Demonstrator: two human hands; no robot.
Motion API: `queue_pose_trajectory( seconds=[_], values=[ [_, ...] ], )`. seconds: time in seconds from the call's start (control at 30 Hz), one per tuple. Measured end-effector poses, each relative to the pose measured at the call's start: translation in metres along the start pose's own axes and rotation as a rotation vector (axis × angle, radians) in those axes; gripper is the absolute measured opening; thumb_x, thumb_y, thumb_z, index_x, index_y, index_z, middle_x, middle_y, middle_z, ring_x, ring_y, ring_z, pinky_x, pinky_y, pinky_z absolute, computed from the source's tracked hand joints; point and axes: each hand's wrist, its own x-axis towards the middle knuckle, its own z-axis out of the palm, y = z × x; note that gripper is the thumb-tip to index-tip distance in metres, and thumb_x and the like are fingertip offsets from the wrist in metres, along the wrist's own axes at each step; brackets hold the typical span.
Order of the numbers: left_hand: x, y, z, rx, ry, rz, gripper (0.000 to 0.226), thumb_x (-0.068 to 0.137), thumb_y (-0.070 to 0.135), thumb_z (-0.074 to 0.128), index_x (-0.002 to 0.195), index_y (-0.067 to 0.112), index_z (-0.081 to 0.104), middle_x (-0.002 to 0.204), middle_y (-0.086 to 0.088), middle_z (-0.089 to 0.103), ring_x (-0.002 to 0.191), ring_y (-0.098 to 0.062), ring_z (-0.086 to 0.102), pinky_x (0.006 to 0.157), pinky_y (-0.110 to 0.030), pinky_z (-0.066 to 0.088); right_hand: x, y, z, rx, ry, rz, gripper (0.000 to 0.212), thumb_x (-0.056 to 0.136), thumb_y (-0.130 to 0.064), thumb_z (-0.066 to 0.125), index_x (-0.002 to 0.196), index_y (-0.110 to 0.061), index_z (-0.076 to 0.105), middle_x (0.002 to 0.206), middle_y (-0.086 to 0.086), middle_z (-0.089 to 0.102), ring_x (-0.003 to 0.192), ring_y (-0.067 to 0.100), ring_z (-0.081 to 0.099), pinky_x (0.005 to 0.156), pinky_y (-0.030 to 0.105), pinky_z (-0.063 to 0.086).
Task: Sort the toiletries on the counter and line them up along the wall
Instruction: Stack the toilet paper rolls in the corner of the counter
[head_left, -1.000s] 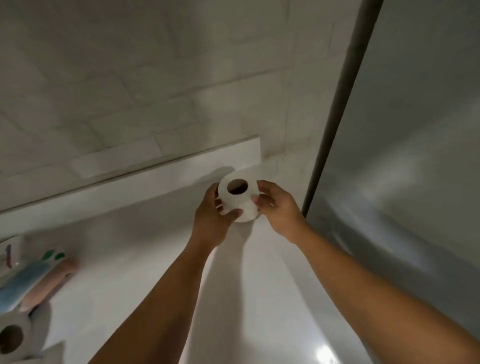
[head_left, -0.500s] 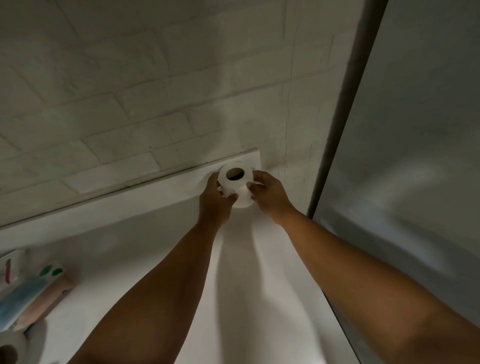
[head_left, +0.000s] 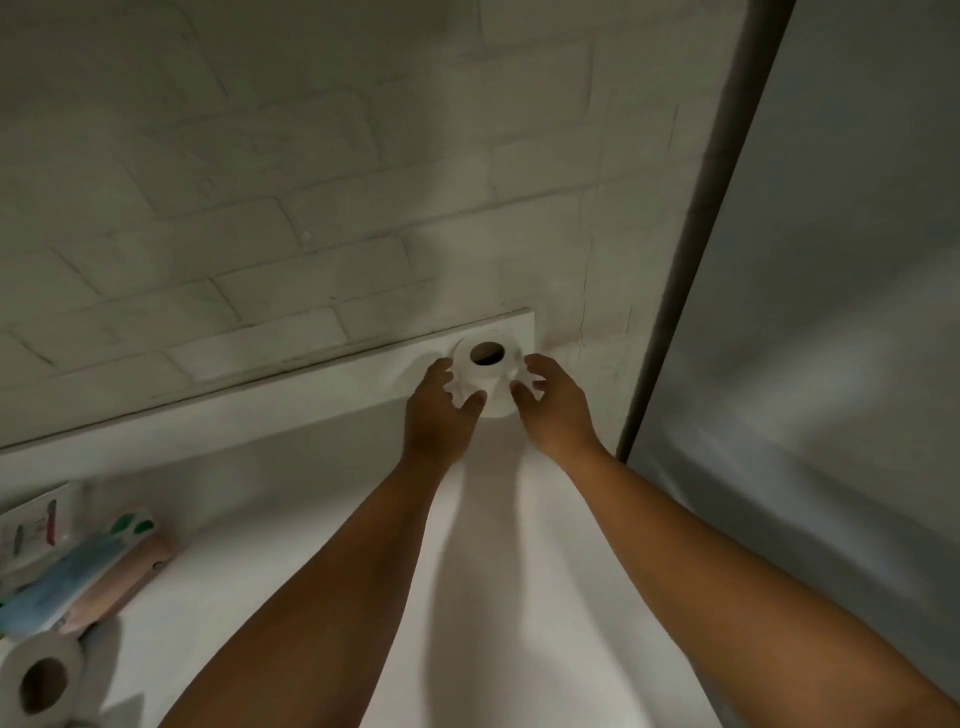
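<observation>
The fingers (head_left: 470, 404) of the left hand (head_left: 439, 415) and of the right hand (head_left: 558, 415) curl closely round the two flanks of a small white toilet-paper roll (head_left: 493, 389), thumbs on the near side, so both hands hold it between them. The roll stands on end with its dark core hole facing up, just right of the frame's centre. It is at the far right end of the white tabletop (head_left: 493, 545), against or just beside the low white ledge (head_left: 260, 410) under the white-painted brick wall (head_left: 311, 208). I cannot tell whether its base rests fully on the surface, because the hands cover it. I judge it light and soft: the paper would dent under a hard squeeze and could unwind if caught by its loose end. A gentle hold round the sides suits it, as here, and the hollow core offers a second place to grip. At the lower left, well apart, lie flat blue and pink packets (head_left: 78, 582) and a second white paper roll (head_left: 44, 680). A dark upright post (head_left: 691, 260) bounds the right.
</observation>
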Motion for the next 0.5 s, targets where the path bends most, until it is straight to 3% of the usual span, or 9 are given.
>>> queue_pose_trajectory(
  seconds=[0.07,0.17,0.37,0.5],
  values=[
    [-0.018,0.005,-0.014,0.007,0.028,0.04,0.057,0.09,0.027,0.073,0.141,0.017,0.05,0.128,-0.002,0.065,0.107,-0.018,0.064,0.087,-0.02,0.045,-0.028,-0.005,0.004,-0.031,0.037,-0.031,0.041,0.093,-0.024,0.061,0.133,-0.018,0.053,0.135,0.001,0.057,0.12,0.019,0.056,0.104,0.036,0.046],
    [-0.049,0.006,-0.042,0.033,0.028,0.067,0.05,0.092,0.032,0.07,0.137,0.024,0.052,0.122,0.01,0.064,0.105,-0.008,0.061,0.088,-0.02,0.046,-0.074,-0.015,0.015,-0.017,0.026,-0.119,0.039,0.091,-0.019,0.064,0.129,-0.015,0.057,0.13,0.001,0.059,0.118,0.017,0.056,0.102,0.033,0.047],
    [-0.134,-0.019,-0.117,0.077,0.122,0.145,0.038,0.091,0.029,0.071,0.128,0.026,0.06,0.116,0.019,0.063,0.103,-0.004,0.061,0.085,-0.018,0.047,-0.151,-0.044,0.037,-0.038,-0.2,-0.167,0.04,0.092,-0.016,0.063,0.131,-0.022,0.055,0.132,-0.008,0.058,0.121,0.009,0.053,0.104,0.026,0.043],
    [-0.196,-0.055,-0.172,0.103,0.188,0.099,0.035,0.09,0.029,0.071,0.125,0.029,0.063,0.114,0.023,0.061,0.108,-0.002,0.059,0.093,-0.027,0.051,-0.205,-0.055,0.06,-0.03,-0.331,-0.191,0.038,0.093,-0.02,0.062,0.128,-0.031,0.055,0.129,-0.02,0.056,0.12,-0.001,0.051,0.107,0.027,0.042]
  ],
)
